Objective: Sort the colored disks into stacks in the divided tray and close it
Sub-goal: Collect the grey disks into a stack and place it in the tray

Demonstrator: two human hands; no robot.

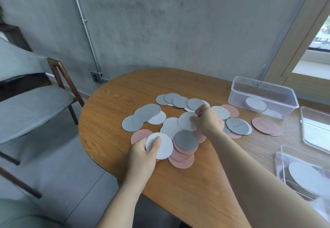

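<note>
Grey, white and pink disks lie scattered and overlapping across the wooden table. My left hand grips a white disk near the table's front edge, thumb on top. My right hand pinches another white disk by its edge, tilted up above the pile. A dark grey disk rests on several pink disks between my hands. A clear box at the back right holds a short stack of white disks.
A clear lid lies at the right edge. A second clear container with white disks sits near the front right. A small stack of pink disks lies beside the box. A grey chair stands left of the table.
</note>
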